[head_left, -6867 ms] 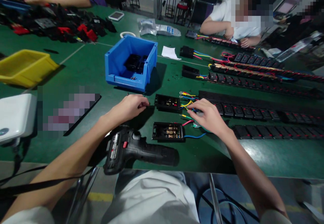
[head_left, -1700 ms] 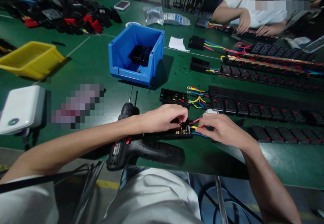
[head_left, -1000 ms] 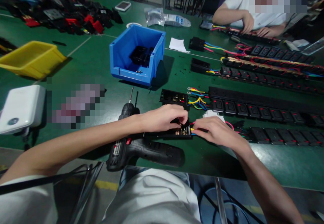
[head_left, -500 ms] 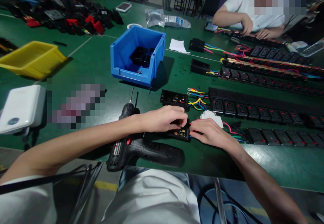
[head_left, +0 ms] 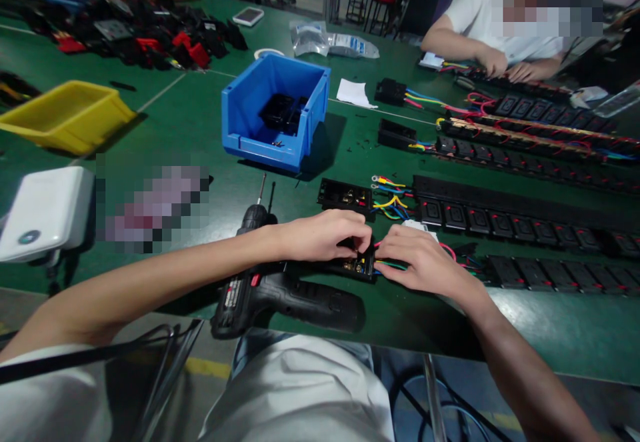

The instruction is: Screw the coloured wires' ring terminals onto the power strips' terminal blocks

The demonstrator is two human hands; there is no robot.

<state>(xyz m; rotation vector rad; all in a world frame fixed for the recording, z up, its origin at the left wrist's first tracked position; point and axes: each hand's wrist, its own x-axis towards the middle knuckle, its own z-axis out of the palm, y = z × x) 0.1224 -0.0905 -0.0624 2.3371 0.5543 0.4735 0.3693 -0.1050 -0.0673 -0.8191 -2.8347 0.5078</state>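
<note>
My left hand (head_left: 327,237) bends over a small black terminal box (head_left: 367,271), thumb and fingertips closed together inside it. Whatever they pinch there is hidden. Brass screw terminals show in the box's open top. At the box's right end, my right hand (head_left: 423,261) has its fingers closed on a red wire (head_left: 378,245). Green and blue wires (head_left: 393,265) run below that hand toward a black socket strip (head_left: 545,275). A black cordless drill (head_left: 287,299) lies under my left forearm, its bit pointing away from me.
Beyond my hands lie a second terminal box (head_left: 345,195) and several socket strips (head_left: 500,219). A blue bin (head_left: 263,152) holds black parts. To the left are a yellow bin (head_left: 70,119) and a white device (head_left: 45,212). Two co-workers work across the table (head_left: 200,122).
My right hand has shifted slightly, and its fingers now cover more of the white paper behind it. My left hand stays over the terminal box, nearly still.
</note>
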